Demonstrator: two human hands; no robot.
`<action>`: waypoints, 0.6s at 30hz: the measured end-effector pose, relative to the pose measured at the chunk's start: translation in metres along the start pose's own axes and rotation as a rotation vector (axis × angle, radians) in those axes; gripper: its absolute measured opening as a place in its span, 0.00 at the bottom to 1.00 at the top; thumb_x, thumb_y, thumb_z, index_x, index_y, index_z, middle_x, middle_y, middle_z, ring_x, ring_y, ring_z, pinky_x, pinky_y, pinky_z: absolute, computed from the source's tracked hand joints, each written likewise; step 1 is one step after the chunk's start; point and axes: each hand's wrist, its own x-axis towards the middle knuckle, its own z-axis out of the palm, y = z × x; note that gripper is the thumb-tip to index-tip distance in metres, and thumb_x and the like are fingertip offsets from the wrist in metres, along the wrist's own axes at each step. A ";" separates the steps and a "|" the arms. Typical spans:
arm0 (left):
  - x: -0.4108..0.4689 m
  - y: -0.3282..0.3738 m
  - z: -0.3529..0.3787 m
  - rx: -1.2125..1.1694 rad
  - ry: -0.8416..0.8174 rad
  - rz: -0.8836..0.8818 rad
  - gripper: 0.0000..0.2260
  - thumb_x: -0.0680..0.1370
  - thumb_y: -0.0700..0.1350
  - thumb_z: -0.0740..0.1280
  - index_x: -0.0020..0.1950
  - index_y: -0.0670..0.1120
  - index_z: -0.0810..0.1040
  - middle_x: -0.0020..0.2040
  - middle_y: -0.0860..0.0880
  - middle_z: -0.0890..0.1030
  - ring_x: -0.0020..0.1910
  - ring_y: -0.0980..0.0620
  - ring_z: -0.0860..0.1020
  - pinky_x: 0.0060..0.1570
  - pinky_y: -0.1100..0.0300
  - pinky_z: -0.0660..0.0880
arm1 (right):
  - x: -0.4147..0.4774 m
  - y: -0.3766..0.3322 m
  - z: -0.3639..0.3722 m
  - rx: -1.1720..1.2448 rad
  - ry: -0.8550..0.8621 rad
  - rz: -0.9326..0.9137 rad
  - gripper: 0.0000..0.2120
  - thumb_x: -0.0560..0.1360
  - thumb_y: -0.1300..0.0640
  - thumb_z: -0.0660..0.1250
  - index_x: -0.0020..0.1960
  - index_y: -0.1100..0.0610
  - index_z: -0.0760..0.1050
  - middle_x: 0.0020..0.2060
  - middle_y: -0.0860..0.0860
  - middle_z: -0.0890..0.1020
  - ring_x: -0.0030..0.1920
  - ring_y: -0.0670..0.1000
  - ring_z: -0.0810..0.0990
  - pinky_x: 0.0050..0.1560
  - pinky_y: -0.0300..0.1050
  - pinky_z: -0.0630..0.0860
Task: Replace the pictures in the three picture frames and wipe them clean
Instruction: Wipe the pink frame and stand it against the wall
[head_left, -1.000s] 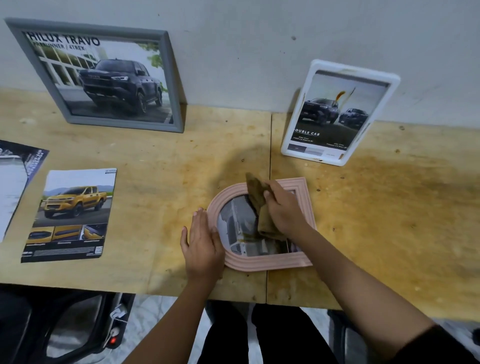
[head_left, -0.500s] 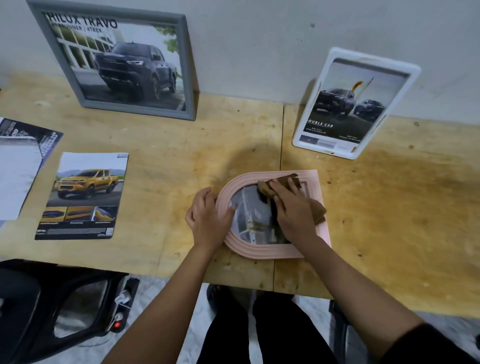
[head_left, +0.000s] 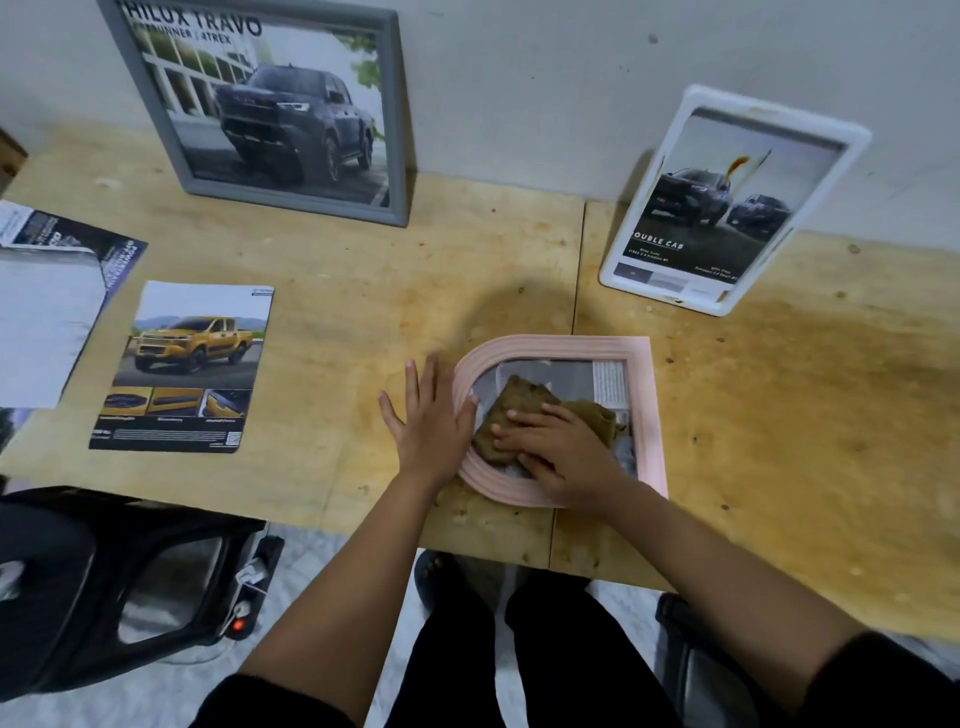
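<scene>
A pink arched picture frame lies flat near the table's front edge, its rounded end to the left. My right hand presses a brown cloth flat onto its glass. My left hand lies palm down with fingers spread, its thumb against the frame's curved left rim. A grey frame with a dark pickup picture leans on the wall at the back left. A white frame with a two-truck picture leans on the wall at the back right.
A loose leaflet with a yellow pickup lies on the wooden table to the left. Further papers lie at the far left edge. A black chair stands below the table's front left.
My right hand has slid the cloth down and to the left across the glass. My left hand has opened flat against the frame's rim. The view has dipped closer to the table.
</scene>
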 end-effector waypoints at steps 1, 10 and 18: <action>-0.001 0.000 0.000 0.004 0.004 0.001 0.24 0.80 0.57 0.51 0.76 0.53 0.54 0.78 0.55 0.47 0.76 0.52 0.41 0.70 0.40 0.37 | -0.004 0.003 -0.002 0.029 -0.028 -0.020 0.19 0.74 0.52 0.55 0.59 0.51 0.79 0.61 0.44 0.79 0.67 0.44 0.71 0.69 0.45 0.58; -0.002 0.001 -0.002 -0.002 0.006 0.012 0.24 0.81 0.57 0.52 0.75 0.52 0.54 0.78 0.54 0.48 0.77 0.50 0.43 0.70 0.40 0.39 | -0.031 0.025 -0.036 0.086 -0.051 0.050 0.17 0.71 0.54 0.55 0.45 0.53 0.83 0.47 0.44 0.85 0.50 0.42 0.80 0.56 0.40 0.64; -0.003 0.002 -0.007 -0.042 -0.038 0.005 0.24 0.81 0.57 0.51 0.75 0.53 0.53 0.78 0.55 0.46 0.76 0.52 0.40 0.70 0.40 0.37 | -0.016 0.027 -0.079 -0.317 -0.235 0.346 0.16 0.75 0.54 0.54 0.40 0.57 0.78 0.33 0.52 0.78 0.37 0.56 0.75 0.39 0.44 0.65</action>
